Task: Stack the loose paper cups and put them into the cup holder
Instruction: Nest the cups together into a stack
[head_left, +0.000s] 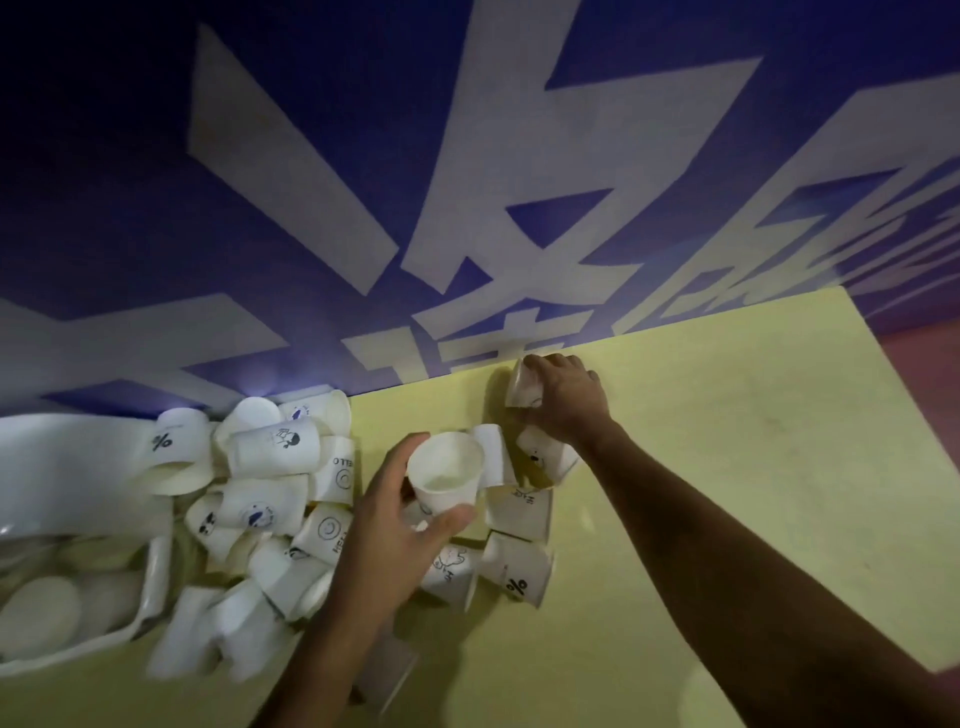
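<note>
Many loose white paper cups (270, 452) with small black prints lie tumbled on a yellow table (727, 467), mostly at the left and middle. My left hand (384, 525) grips an upright white cup (447, 475) at its rim, mouth facing me. My right hand (566, 397) reaches to the table's far edge and holds a tilted cup (522, 387) near the wall. More cups (514, 569) lie on their sides between my two arms. A white holder or tray (150, 587) at the far left has round white shapes inside, blurred.
A blue wall (467, 182) with large white characters rises right behind the table's far edge. The table's right edge runs diagonally at the right, with pinkish floor (924, 374) beyond. Bare yellow tabletop lies right of my right arm.
</note>
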